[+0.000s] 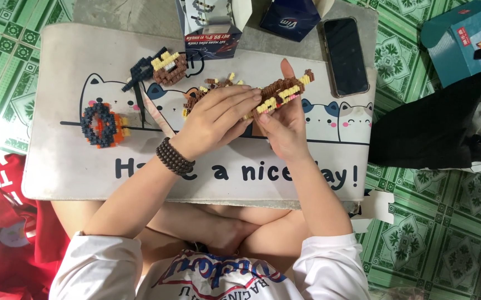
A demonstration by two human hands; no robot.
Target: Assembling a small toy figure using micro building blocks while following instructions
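Your right hand (285, 125) grips the brown-and-yellow brick model (279, 94) above the mat (63, 161); your left hand (218, 114) fingers pinch its near end. Squeeze unevenly and pieces could snap off. A phone (344, 55) lies at two o'clock, loose bricks (165, 68) at ten; open room at six.

— What's lying on that pale mat (68, 166) with the cartoon cats?

— A blue and orange brick ring (102, 124) at the left, and a brown and yellow brick piece (168, 68) with a dark stick part near the top.

— And past the mat?

— A dark phone (344, 55) face up, a dark blue box (289, 18) beside it, an opened carton (211, 28), and a teal box (462, 39) on the green tiled floor (434, 233).
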